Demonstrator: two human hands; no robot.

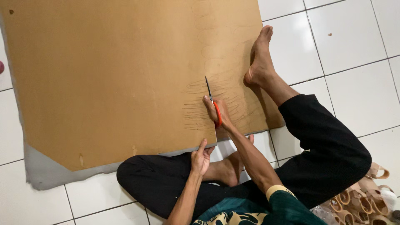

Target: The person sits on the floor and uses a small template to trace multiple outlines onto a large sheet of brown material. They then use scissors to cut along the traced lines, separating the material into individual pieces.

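Left hand (201, 158) grip pinching brown sheet (125, 75), right hand (218, 112) closed round scissors (212, 104), white tiles (350, 37)

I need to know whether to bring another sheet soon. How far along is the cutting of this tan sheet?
Early on. Done: one short straight cut runs up from the near edge of the tan sheet. In hand: the right hand works the red-handled scissors at the end of that cut, while the left hand steadies the edge. Left: the pencilled outlines beyond the blades look uncut, and most of the sheet is whole.
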